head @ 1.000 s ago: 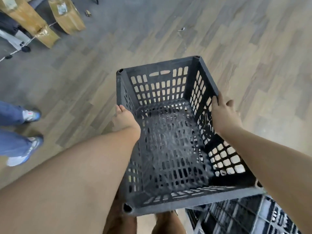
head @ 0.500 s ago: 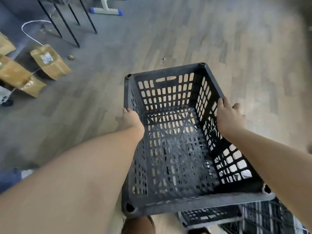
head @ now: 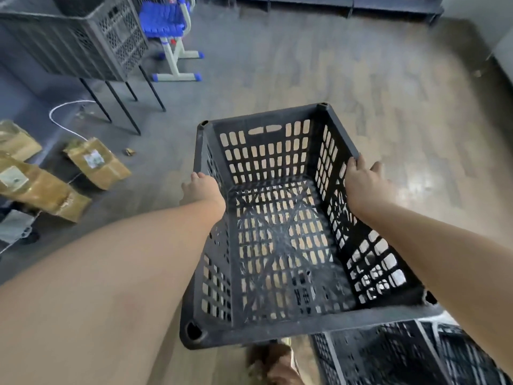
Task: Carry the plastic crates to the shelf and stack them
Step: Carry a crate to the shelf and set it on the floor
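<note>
I carry an empty black plastic crate [head: 263, 162] with slotted walls above the wooden floor, tilted a little toward me. My left hand [head: 201, 188] grips its left rim from outside. My right hand [head: 361, 184] grips the right rim, fingers curled over the edge. More black crates [head: 402, 357] lie on the floor at the lower right, partly hidden under the held crate. A grey crate [head: 119, 40] stands on a thin-legged stand at the upper left. A dark low shelf [head: 333, 6] runs along the far wall.
Brown cardboard packages [head: 95, 162] lie on the floor at the left, with a white cable [head: 63, 107] behind them. A blue and white chair [head: 169, 26] stands by the grey crate. Bare wooden floor stretches ahead between me and the shelf.
The view has swung up and forward as I walk with the crate. The grey crate on its stand, the chair and the far shelf have come into sight. Both hands keep their hold.
</note>
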